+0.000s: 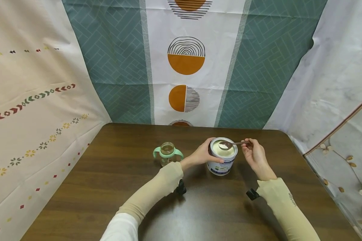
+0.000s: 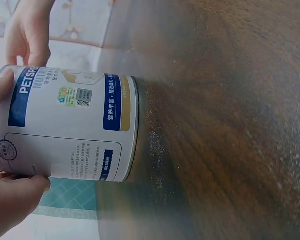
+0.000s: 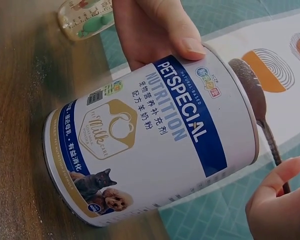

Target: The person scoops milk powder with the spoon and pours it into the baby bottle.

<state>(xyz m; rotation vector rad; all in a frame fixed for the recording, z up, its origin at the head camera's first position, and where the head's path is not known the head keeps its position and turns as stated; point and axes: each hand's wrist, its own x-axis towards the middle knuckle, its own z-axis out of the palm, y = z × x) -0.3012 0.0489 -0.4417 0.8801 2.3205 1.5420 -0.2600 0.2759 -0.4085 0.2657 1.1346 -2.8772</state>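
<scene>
A white and blue milk powder tin (image 1: 219, 168), its lid off, stands on the table with pale powder (image 1: 227, 153) showing inside. My left hand (image 1: 200, 155) grips it from the left, thumb on the front near the rim. In the right wrist view the label (image 3: 162, 107) reads PETSPECIAL NUTRITION, with a cat and a dog printed below. A dark brown spoon (image 1: 239, 143) is held level above the tin's mouth, white powder in its bowl. My right hand (image 1: 255, 155) pinches its handle at the right. The spoon is hidden in the left wrist view.
A baby bottle (image 1: 167, 149) with mint-green handles stands left of the tin, partly behind my left arm. Fine white specks (image 2: 157, 145) lie on the brown wooden table (image 1: 114, 174) near the tin's base. Patterned cloths (image 1: 120, 67) hang behind and beside the table.
</scene>
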